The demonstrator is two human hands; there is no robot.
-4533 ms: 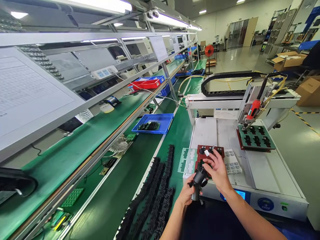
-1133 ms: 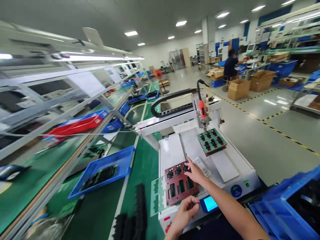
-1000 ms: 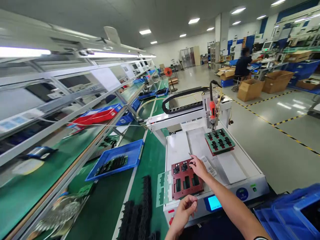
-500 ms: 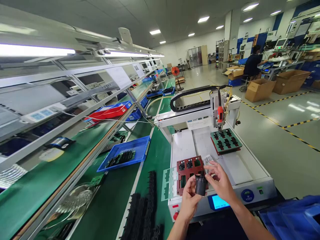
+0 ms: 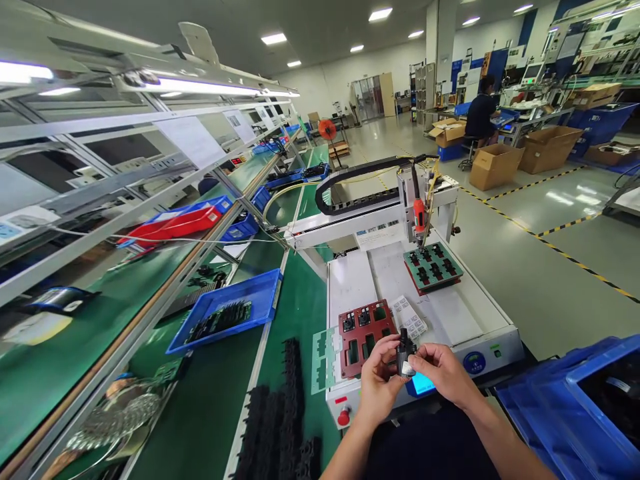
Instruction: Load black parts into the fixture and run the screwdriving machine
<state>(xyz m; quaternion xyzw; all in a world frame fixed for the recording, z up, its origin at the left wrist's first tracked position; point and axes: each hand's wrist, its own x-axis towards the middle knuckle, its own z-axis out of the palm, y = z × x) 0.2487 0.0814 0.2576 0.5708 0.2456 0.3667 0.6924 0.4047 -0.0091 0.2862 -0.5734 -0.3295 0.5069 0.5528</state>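
The left hand [image 5: 379,385] closes its fingers around a black, ribbed, cylindrical plastic part [image 5: 403,348], which is held roughly upright above the near edge of a white gantry machine [image 5: 350,277]. The right hand [image 5: 443,375] makes a narrow pinch at the part's right side, its thumb tip on a small white flat piece [image 5: 407,369] by the part's lower end — whether that piece is stuck on or only held there, I cannot tell.

Just behind the hands, at the near left corner of the machine bed, lies a dark red plate with rectangular openings [image 5: 365,331]; two black parts sit in its far row, in the left and middle openings. A white sheet of printed labels [image 5: 407,317] lies just beside the plate's right edge, and a translucent pale-green plate with cutouts [image 5: 323,360] juts past the bed's left edge. Farther back, near the bed's right edge, a green-topped fixture [image 5: 431,261] carries six black pieces beneath a red-and-black powered driver [image 5: 419,212].

On the green-topped counter [image 5: 306,287] to the left, rows of black plastic parts [image 5: 273,427] run along the near edge — behind them is a shallow blue plastic tray [image 5: 260,292] with dark circuit boards [image 5: 220,321] in it.
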